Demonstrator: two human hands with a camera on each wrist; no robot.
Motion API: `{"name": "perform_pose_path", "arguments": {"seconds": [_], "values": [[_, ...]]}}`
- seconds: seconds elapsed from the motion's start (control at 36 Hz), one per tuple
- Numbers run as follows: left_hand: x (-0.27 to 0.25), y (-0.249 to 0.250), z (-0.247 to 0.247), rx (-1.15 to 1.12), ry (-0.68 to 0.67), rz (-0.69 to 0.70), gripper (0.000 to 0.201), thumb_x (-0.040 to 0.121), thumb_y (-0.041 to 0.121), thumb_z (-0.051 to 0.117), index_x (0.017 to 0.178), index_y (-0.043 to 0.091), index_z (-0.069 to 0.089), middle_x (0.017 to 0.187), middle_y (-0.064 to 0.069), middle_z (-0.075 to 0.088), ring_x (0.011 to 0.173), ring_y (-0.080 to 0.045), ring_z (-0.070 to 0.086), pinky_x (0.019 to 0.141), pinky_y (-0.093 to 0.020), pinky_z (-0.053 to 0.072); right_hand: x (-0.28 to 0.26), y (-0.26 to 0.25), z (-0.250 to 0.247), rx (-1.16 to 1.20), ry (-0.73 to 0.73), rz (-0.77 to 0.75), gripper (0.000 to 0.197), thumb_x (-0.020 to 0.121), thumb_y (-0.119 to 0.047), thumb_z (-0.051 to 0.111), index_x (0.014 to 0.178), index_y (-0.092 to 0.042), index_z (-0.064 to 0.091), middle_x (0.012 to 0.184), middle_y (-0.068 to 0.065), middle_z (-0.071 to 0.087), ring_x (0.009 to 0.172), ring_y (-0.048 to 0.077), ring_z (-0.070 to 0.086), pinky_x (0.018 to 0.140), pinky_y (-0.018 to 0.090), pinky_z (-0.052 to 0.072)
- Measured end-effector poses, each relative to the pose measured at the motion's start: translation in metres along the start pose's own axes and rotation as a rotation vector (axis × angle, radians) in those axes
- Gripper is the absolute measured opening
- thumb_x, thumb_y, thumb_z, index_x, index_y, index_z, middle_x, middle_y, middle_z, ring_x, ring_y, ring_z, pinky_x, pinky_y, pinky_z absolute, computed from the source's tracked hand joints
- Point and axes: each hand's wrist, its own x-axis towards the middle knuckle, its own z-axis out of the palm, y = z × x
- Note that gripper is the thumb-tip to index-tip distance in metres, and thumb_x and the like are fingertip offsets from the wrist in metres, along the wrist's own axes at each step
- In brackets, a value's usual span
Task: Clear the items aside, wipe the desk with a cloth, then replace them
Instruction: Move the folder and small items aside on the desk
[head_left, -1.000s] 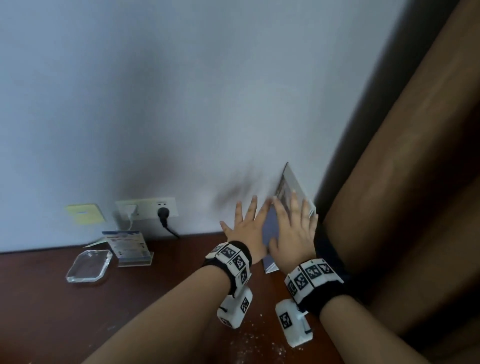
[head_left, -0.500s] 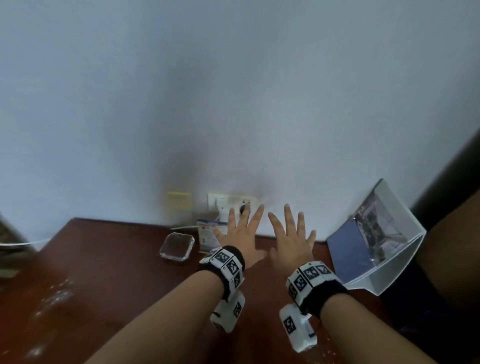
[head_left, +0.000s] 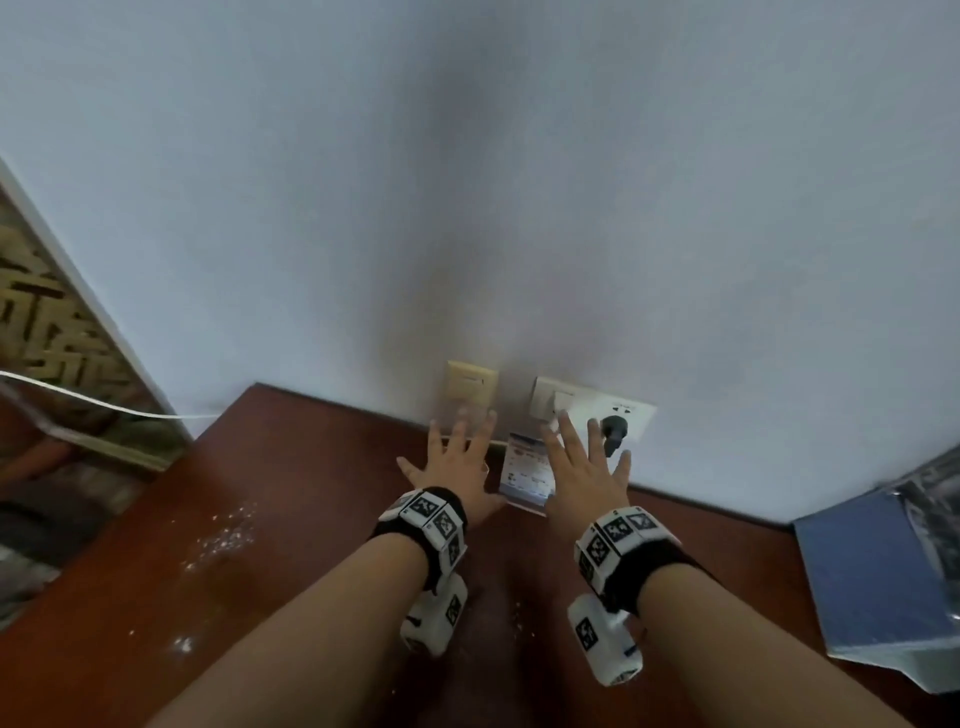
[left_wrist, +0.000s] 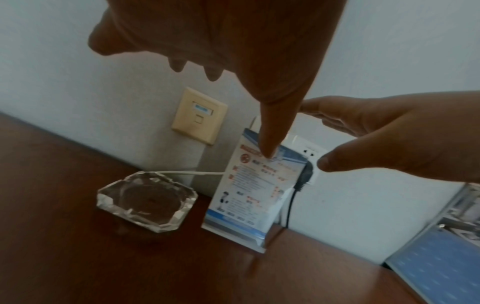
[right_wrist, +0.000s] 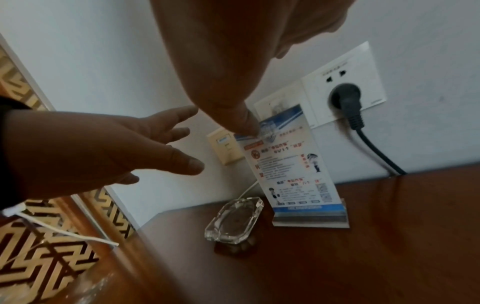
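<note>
- Left hand (head_left: 457, 467): grip wide open, fingers straight and spread, holding nothing; it hovers above the dark wooden tabletop (head_left: 291, 519) near the wall.
- Right hand (head_left: 584, 470): grip likewise open with fingers spread and nothing held; it hovers just beside the left hand, nearer the white wall socket (head_left: 592, 410).
- Sign card in a clear stand (left_wrist: 255, 190): stands upright on the tabletop against the wall, between the two open grips and just beyond them. In each wrist view a thumb tip overlaps the card's top edge; whether it touches cannot be told.
- Glass ashtray (left_wrist: 146, 200): rests on the tabletop just left of the sign card, below and ahead of the left grip, apart from both hands.
- Blue folder (head_left: 883, 577): lies at the tabletop's far right, well apart from the right grip.
- Black plug (right_wrist: 346, 100): seated in the wall socket beyond the right grip, its cable running down to the tabletop's rear edge.
- Beige wall plate (left_wrist: 198, 116): fixed to the wall beyond the left grip.
- White specks (head_left: 223, 535): scattered on the tabletop left of the left forearm.
</note>
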Motion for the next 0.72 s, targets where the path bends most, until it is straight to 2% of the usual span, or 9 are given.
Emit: {"name": "perform_pose_path", "arguments": {"seconds": [0.08, 0.17, 0.28, 0.39, 0.47, 0.56, 0.64, 0.67, 0.72], "values": [[0.015, -0.016, 0.009, -0.003, 0.014, -0.052, 0.101, 0.085, 0.055, 0.068, 0.154, 0.047, -0.006, 0.166, 0.005, -0.012, 0.151, -0.031, -0.017, 0.109, -0.078, 0.007, 0.015, -0.005, 0.010, -0.038, -0.003, -0.033, 0.086, 0.091, -0.018, 0.048, 0.150, -0.030, -0.013, 0.156, -0.005, -0.026, 0.143, 0.025, -0.026, 0.112, 0.063, -0.009], [0.030, -0.024, 0.019, -0.021, -0.010, -0.102, 0.103, 0.084, 0.054, 0.069, 0.154, 0.047, -0.007, 0.166, 0.003, -0.015, 0.151, -0.032, -0.015, 0.110, -0.077, 0.008, 0.029, -0.008, 0.018, -0.080, 0.004, -0.057, 0.086, 0.090, -0.018, 0.048, 0.150, -0.027, -0.014, 0.156, -0.002, -0.026, 0.142, 0.025, -0.026, 0.111, 0.062, -0.013], [0.049, -0.025, 0.031, -0.064, -0.049, -0.159, 0.109, 0.082, 0.055, 0.072, 0.153, 0.048, -0.011, 0.166, 0.001, -0.016, 0.152, -0.031, -0.013, 0.110, -0.075, 0.009, 0.041, -0.005, 0.030, -0.072, 0.020, -0.091, 0.087, 0.090, -0.015, 0.046, 0.150, -0.021, -0.017, 0.157, 0.000, -0.025, 0.143, 0.021, -0.025, 0.110, 0.051, -0.016], [0.070, -0.025, 0.046, -0.088, -0.095, -0.199, 0.110, 0.081, 0.059, 0.070, 0.155, 0.044, -0.011, 0.166, -0.004, -0.013, 0.152, -0.034, -0.011, 0.113, -0.072, 0.008, 0.044, -0.003, 0.047, -0.026, 0.062, -0.097, 0.090, 0.086, -0.009, 0.041, 0.140, -0.019, -0.031, 0.154, 0.001, -0.031, 0.139, 0.019, -0.031, 0.111, 0.046, -0.019], [0.082, -0.025, 0.055, -0.069, -0.108, -0.217, 0.112, 0.081, 0.059, 0.070, 0.155, 0.042, -0.012, 0.166, -0.008, -0.013, 0.151, -0.036, -0.011, 0.113, -0.071, 0.007, 0.044, 0.000, 0.055, -0.008, 0.097, -0.117, 0.093, 0.084, -0.011, 0.043, 0.138, -0.017, -0.032, 0.152, 0.000, -0.034, 0.139, 0.020, -0.032, 0.110, 0.046, -0.021], [0.092, -0.027, 0.061, -0.063, -0.104, -0.249, 0.110, 0.082, 0.057, 0.069, 0.155, 0.040, -0.011, 0.166, -0.009, -0.012, 0.151, -0.036, -0.011, 0.114, -0.070, 0.007, 0.047, 0.002, 0.058, 0.002, 0.158, -0.139, 0.093, 0.082, -0.011, 0.046, 0.143, -0.018, -0.024, 0.153, 0.000, -0.027, 0.141, 0.021, -0.026, 0.111, 0.046, -0.018], [0.100, -0.031, 0.068, -0.071, -0.097, -0.282, 0.105, 0.085, 0.055, 0.066, 0.155, 0.041, -0.011, 0.166, -0.009, -0.011, 0.151, -0.037, -0.010, 0.115, -0.069, 0.007, 0.050, 0.005, 0.060, -0.032, 0.158, -0.147, 0.094, 0.082, -0.013, 0.049, 0.145, -0.017, -0.020, 0.154, 0.000, -0.025, 0.142, 0.020, -0.021, 0.113, 0.046, -0.015], [0.103, -0.033, 0.071, -0.072, -0.098, -0.293, 0.107, 0.084, 0.056, 0.067, 0.155, 0.042, -0.012, 0.166, -0.010, -0.011, 0.151, -0.038, -0.008, 0.116, -0.067, 0.007, 0.051, 0.006, 0.061, -0.042, 0.176, -0.148, 0.097, 0.078, -0.013, 0.054, 0.148, -0.016, -0.011, 0.157, 0.002, -0.016, 0.145, 0.021, -0.013, 0.115, 0.047, -0.011], [0.107, -0.037, 0.076, -0.080, -0.104, -0.316, 0.114, 0.079, 0.058, 0.072, 0.154, 0.042, -0.013, 0.165, -0.013, -0.009, 0.151, -0.039, -0.005, 0.116, -0.065, 0.008, 0.052, 0.008, 0.064, -0.047, 0.211, -0.150, 0.104, 0.062, -0.013, 0.067, 0.151, -0.012, 0.013, 0.159, 0.007, 0.011, 0.146, 0.025, 0.013, 0.116, 0.048, 0.003]]}}
